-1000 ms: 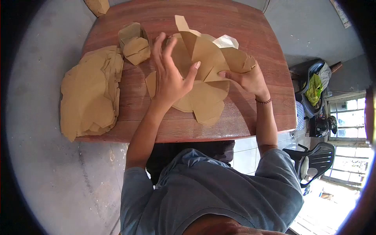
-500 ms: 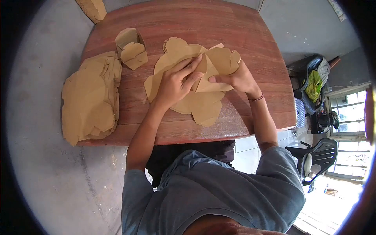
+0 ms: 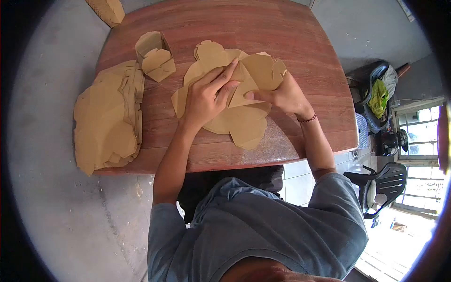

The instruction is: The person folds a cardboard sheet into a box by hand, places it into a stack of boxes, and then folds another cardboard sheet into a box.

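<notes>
Both of my hands are on a partly folded brown cardboard piece (image 3: 264, 70) at the middle of the table. My left hand (image 3: 206, 96) presses on its left part, thumb and index finger close to a crease. My right hand (image 3: 286, 96) grips the piece at its right side, thumb on the near panel and the other fingers hidden behind a raised flap. Underneath lie flat cardboard blanks (image 3: 246, 131) with rounded and angular flaps.
A folded open cardboard box (image 3: 157, 58) stands at the upper left of the wooden table (image 3: 282, 150). A thick stack of flat cardboard (image 3: 103, 122) lies at the left edge. Dark chairs (image 3: 385, 188) stand to the right.
The raised cardboard piece has come down and turned lower over the blanks. My left hand, spread apart earlier, has moved right onto the piece. My right hand keeps its grip.
</notes>
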Demonstrator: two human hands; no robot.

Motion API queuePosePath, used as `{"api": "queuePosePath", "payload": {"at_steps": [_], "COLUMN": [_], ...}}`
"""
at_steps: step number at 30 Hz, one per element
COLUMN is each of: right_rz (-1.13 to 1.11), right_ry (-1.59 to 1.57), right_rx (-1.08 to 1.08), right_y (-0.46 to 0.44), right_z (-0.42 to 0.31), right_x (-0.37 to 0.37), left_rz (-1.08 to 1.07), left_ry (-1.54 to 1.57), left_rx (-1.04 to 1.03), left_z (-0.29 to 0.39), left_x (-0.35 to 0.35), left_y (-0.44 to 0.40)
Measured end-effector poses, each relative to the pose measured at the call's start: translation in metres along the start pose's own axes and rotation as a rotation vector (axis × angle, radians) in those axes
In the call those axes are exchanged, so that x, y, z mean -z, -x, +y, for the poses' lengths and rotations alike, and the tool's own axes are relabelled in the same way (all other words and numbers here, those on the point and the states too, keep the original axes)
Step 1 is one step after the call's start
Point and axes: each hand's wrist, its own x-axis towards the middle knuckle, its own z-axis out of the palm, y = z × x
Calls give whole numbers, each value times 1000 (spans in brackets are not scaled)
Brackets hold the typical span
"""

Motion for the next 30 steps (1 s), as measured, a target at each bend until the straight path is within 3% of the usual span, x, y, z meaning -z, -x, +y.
{"api": "queuePosePath", "payload": {"at_steps": [7, 12, 19, 21, 23, 26, 28, 29, 30], "right_rz": [65, 78, 158, 142, 123, 5, -154, -154, -329], "right_ry": [58, 71, 26, 0, -23, -191, -737, -737, -923], "right_rx": [157, 80, 91, 30, -30, -50, 114, 116, 113], "right_y": [0, -1, 0, 1, 3, 9, 13, 11, 5], "right_z": [7, 3, -1, -2, -3, 5, 32, 52, 76], "right_x": [-6, -8, -12, -12, -9, -2, 6, 14, 24], "left_rz": [16, -124, -78, -68, -67, -65, -64, 13, 90], "left_ry": [59, -33, 69, -261, -303, -322, -298, -267, -235], "left_rx": [-29, -32, -93, -155, -183, -240, -275, -316, -358], "left_z": [-2, -4, -2, 10, 6, -6, -8, -7, -6], "left_x": [3, 9, 2, 1, -2, -1, 2, 3, 4], "left_y": [-2, 0, 1, -1, 0, 6, 6, 5, 5]}}
